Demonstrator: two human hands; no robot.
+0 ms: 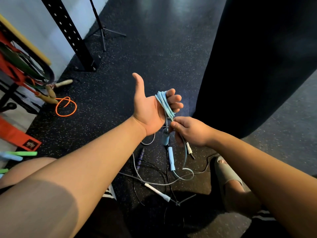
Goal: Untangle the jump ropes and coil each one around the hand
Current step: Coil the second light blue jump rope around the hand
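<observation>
here, the left hand (147,109) is held palm up with thumb spread, and the light blue jump rope (163,103) lies in several turns around its curled fingers. the right hand (190,131), just near of the coil and touching its lower edge, pinches the free run of the same rope between thumb and forefinger. a blue handle (166,139) hangs below the left wrist. the rope's tail drops to the rubber floor (154,57), where it crosses a grey rope (137,170) and thin black cords, with a white handle (157,190) and a purple handle (141,157) among them. an orange rope (66,107) lies well apart at far left. judged step: laying the next turn. to do it well, hold light tension at the pinch, let the rope slide through instead of dragging the floor tangle, lay each turn flat beside the last, and curl the left fingers so no turn slips off. the tail's floor loop may snag the grey rope.
</observation>
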